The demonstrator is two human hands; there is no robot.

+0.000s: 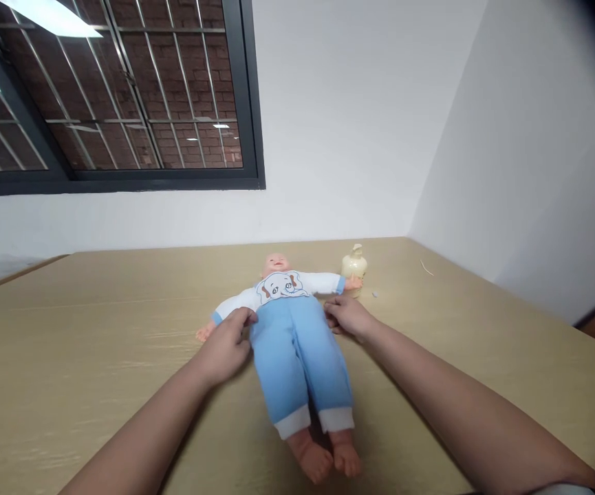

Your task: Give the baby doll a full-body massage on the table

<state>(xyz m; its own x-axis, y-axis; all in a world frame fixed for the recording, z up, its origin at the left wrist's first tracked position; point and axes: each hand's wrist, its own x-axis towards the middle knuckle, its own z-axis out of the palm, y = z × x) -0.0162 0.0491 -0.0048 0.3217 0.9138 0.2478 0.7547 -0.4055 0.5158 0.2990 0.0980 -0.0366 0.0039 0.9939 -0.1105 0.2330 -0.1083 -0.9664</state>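
A baby doll (283, 289) lies on its back on the table, head away from me and bare feet towards me. It wears a white top with an elephant face on the front and blue trousers (297, 350) with white cuffs. My left hand (232, 344) is at the left side of the waist, its fingers closed on the trousers' edge. At the opposite side, my right hand (349, 316) has its curled fingers against the trousers near the waistband; the fingertips are partly hidden. Both doll arms stretch out sideways.
A cream pump bottle (353, 265) stands behind the doll's hand at the right. A small pale scrap (374, 294) and a thin strand (426, 268) lie on the wooden table (95, 309). White walls and a barred window (147, 89) rise behind.
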